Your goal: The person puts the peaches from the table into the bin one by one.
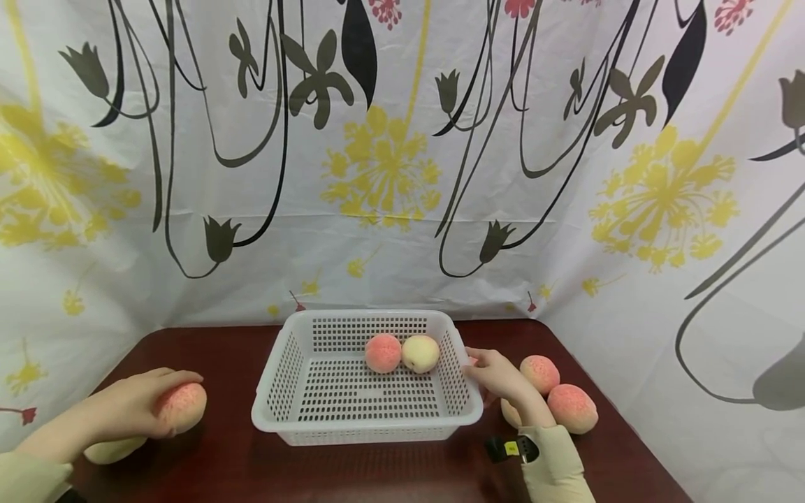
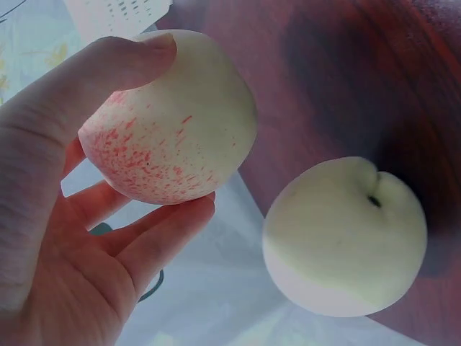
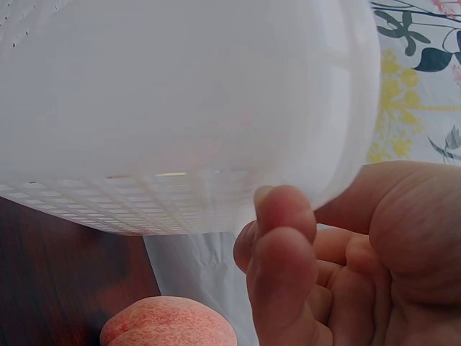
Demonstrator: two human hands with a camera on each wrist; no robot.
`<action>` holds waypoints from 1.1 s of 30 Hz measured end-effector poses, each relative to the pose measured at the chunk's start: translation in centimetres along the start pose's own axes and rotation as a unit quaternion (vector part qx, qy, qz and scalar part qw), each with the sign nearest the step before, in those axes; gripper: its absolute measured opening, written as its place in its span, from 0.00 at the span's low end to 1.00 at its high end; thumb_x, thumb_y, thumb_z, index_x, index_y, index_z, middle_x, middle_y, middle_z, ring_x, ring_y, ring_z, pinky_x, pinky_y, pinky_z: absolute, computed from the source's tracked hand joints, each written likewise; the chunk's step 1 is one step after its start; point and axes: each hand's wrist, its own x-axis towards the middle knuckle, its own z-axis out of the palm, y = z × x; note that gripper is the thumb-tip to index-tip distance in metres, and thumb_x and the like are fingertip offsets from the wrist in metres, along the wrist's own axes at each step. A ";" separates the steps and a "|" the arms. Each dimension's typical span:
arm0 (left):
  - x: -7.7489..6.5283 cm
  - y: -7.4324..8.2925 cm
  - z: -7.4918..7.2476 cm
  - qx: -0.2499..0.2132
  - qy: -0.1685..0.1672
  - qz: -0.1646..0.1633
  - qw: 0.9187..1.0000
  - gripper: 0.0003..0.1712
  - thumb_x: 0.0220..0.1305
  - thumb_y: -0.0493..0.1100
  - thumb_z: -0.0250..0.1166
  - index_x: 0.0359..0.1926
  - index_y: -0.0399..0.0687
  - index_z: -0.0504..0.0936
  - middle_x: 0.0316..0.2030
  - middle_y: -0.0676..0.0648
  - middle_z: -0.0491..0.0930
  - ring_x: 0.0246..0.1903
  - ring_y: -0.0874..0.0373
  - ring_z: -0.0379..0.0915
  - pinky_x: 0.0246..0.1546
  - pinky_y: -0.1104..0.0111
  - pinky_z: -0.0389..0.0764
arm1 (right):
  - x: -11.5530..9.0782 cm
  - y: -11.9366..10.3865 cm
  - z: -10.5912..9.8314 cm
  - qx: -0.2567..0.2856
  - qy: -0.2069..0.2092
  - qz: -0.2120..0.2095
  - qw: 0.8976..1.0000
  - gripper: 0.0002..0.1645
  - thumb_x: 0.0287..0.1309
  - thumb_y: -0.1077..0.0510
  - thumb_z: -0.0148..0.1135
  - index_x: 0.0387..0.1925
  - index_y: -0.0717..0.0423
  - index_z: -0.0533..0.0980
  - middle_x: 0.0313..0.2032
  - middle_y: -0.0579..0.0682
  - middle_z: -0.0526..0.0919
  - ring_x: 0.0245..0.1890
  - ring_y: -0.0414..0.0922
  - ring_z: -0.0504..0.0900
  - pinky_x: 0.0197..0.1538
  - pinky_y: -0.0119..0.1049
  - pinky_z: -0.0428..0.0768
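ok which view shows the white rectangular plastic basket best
The head view: the white plastic basket appears nearly whole, inside included. Left wrist shows a small part; right wrist, a partial close-up.

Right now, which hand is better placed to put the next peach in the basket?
Probably the left: the left hand holds a peach, and the basket lies to its right. The right hand is at the basket's right side, holding no visible peach, so it could likely steady the basket.
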 end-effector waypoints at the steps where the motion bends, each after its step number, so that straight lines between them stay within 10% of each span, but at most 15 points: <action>1: 0.1 0.0 -0.1 0.004 0.007 0.003 1.000 0.39 0.24 0.51 0.74 0.47 0.58 0.74 0.38 0.61 0.71 0.35 0.67 0.68 0.30 0.70 0.70 | 0.0 0.0 0.0 0.000 0.001 0.000 1.000 0.28 0.59 0.58 0.52 0.60 0.59 0.61 0.25 0.59 0.79 0.11 0.48 0.74 0.15 0.45 0.74; 20: 3.1 0.7 -4.3 0.012 0.024 0.025 0.999 0.37 0.25 0.50 0.74 0.46 0.58 0.75 0.39 0.60 0.73 0.35 0.67 0.66 0.30 0.70 0.69 | 0.1 -0.1 0.2 -0.006 0.012 0.017 1.000 0.30 0.58 0.58 0.53 0.61 0.59 0.60 0.27 0.56 0.79 0.15 0.49 0.77 0.15 0.44 0.74; 33: 7.5 2.8 -6.4 -0.001 -0.033 -0.019 0.999 0.37 0.29 0.55 0.73 0.49 0.58 0.75 0.38 0.55 0.74 0.33 0.61 0.67 0.29 0.65 0.68 | 0.1 -0.1 0.2 -0.013 0.020 0.030 0.999 0.31 0.57 0.56 0.54 0.61 0.58 0.60 0.26 0.56 0.79 0.13 0.48 0.76 0.15 0.43 0.74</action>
